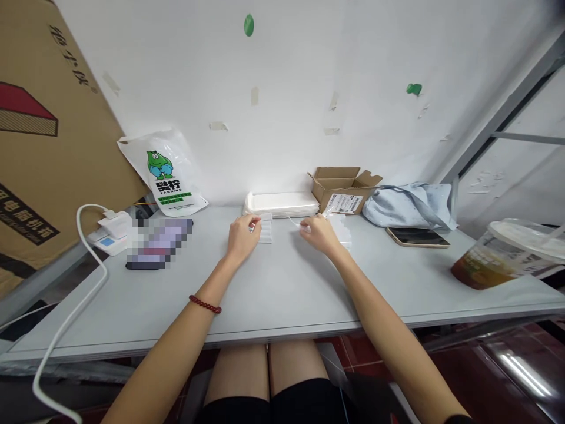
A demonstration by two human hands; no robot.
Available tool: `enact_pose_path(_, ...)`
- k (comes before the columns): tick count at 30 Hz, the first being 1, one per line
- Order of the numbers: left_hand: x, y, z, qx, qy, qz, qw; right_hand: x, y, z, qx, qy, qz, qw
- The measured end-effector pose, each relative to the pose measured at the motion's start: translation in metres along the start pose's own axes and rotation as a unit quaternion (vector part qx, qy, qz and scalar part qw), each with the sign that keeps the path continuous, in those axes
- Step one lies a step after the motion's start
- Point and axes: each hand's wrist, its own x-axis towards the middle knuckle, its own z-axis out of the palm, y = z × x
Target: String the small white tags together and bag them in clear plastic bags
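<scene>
My left hand [242,238] is closed at the left side of a small white slotted tray [265,228], its fingers curled over that edge and hiding part of it. Between the fingertips of my right hand [318,231] is a thin white stick [292,221], its free end pointing left toward the tray. Behind and to the right of that hand lies a clear plastic bag [342,231], partly covered by the wrist; its contents are too blurred to name.
Along the wall stand a white stack of soft sheets [282,204], an open cardboard box [339,194] and a light blue cloth bag [406,203]. A phone [417,237] and a drink cup [489,253] are rightward. Leftward are a white plastic bag [168,171], charger [112,229] and cable [88,303].
</scene>
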Motion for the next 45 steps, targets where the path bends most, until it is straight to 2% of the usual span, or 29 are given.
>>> enact_pose_path(3,-0.004,0.008,0.003,-0.027,-0.017,-0.013,0.999,0.002,-0.003,0.003,0.154,0.061,-0.015,0.986)
enact_pose_path(5,-0.005,0.011,0.004,-0.067,-0.032,-0.031,0.997,0.001,-0.006,0.005,0.24,0.072,-0.016,0.968)
enact_pose_path(9,-0.004,0.012,0.005,-0.179,-0.069,-0.081,0.978,-0.003,-0.015,0.003,0.372,0.019,-0.022,0.928)
enact_pose_path(12,-0.003,0.01,0.005,-0.237,-0.072,-0.108,0.963,-0.006,-0.021,0.001,0.432,-0.029,-0.022,0.901)
enact_pose_path(19,-0.002,0.01,0.003,-0.312,-0.074,-0.146,0.936,-0.009,-0.026,0.002,0.477,-0.079,-0.012,0.875)
enact_pose_path(25,-0.002,0.009,0.002,-0.374,-0.079,-0.189,0.905,-0.008,-0.026,0.003,0.493,-0.058,-0.006,0.868)
enact_pose_path(33,-0.002,0.008,0.004,-0.432,-0.084,-0.209,0.873,-0.008,-0.027,0.005,0.492,-0.057,-0.014,0.869)
enact_pose_path(39,-0.003,0.009,0.004,-0.419,-0.107,-0.198,0.88,-0.009,-0.028,0.004,0.501,-0.058,-0.02,0.864)
enact_pose_path(45,-0.003,0.009,0.005,-0.425,-0.102,-0.196,0.878,-0.01,-0.03,0.002,0.521,-0.057,-0.021,0.852)
